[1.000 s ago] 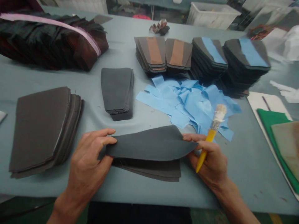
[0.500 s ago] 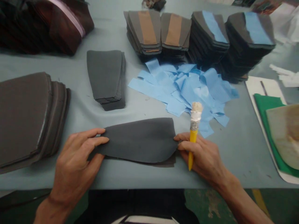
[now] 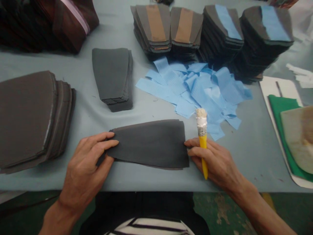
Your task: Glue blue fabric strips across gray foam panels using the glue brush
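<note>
A dark grey tapered panel (image 3: pixel 151 143), of cloth or thin leather, lies flat in front of me with another layer's edge showing under it. My left hand (image 3: pixel 88 160) grips its narrow left end, fingertips on top and thumb at the lower edge. My right hand (image 3: pixel 212 158) is closed around a yellow-handled paintbrush (image 3: pixel 202 140), its bristles pointing away from me and whitish matter on its ferrule. The fingertips of that hand also touch the panel's wide right edge. Beyond the brush, a loose heap of light blue strips (image 3: pixel 195 86) is spread on the table.
A small stack of grey panels (image 3: pixel 110 75) stands behind the work, and larger brown panels (image 3: pixel 24 114) are piled at left. Taller stacks with brown strips (image 3: pixel 156 24) and blue strips (image 3: pixel 227 23) line the back. A white board (image 3: pixel 266 85) under green material (image 3: pixel 283 104) lies at right.
The panel's near right corner, curved earlier, now lies flat and squared over the layer below. The brush has tilted, its bristle end moving left. The whole view has shifted slightly.
</note>
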Motion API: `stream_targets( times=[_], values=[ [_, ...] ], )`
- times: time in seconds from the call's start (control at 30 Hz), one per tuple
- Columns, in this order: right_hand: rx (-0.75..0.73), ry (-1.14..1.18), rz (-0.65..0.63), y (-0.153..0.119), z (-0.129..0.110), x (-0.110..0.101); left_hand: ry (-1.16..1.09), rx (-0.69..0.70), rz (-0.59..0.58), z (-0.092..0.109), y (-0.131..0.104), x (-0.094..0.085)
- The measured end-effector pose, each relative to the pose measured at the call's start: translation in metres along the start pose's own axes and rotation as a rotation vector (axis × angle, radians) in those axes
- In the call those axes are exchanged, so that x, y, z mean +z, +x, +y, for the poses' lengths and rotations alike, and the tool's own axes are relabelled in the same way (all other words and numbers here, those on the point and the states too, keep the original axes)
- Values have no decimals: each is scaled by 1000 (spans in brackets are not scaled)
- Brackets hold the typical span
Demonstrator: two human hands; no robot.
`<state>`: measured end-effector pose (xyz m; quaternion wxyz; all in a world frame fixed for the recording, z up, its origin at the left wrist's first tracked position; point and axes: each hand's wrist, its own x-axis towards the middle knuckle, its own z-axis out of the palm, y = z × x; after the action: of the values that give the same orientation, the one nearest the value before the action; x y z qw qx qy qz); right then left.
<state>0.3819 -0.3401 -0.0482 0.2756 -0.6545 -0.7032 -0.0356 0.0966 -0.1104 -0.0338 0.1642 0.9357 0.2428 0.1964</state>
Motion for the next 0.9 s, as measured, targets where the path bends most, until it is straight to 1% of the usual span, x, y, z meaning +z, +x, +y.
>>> stream_targets(
  times=[0.1, 0.17, 0.27, 0.37, 0.43, 0.53, 0.6, 0.63, 0.77, 0.9],
  values=[
    [78, 15, 48, -3, -2, 0, 1, -42, 16, 2, -6, -2],
    [132, -1, 95, -2, -6, 1, 18, -66, 50, 3, -11, -2],
    [202, -39, 151, 9, -13, 3, 47, -75, 112, 7, -12, -1],
    [247, -59, 160, 27, -17, 7, 30, -29, 112, 14, -2, 3],
    [250, -56, 141, 41, -16, 11, 27, 28, 58, 19, 8, 5],
    [242, -46, 88, 57, -10, 15, 106, 119, -102, 21, 21, 10],
    [259, -37, 45, 61, -4, 16, 184, 163, -197, 20, 25, 13],
    [276, -32, 31, 61, -1, 16, 217, 177, -223, 18, 26, 14],
    [350, -37, 29, 51, 3, 12, 273, 177, -256, 12, 26, 18],
    [338, -162, 31, 35, -7, 2, 272, 150, -267, 10, 27, 18]
  ],
)
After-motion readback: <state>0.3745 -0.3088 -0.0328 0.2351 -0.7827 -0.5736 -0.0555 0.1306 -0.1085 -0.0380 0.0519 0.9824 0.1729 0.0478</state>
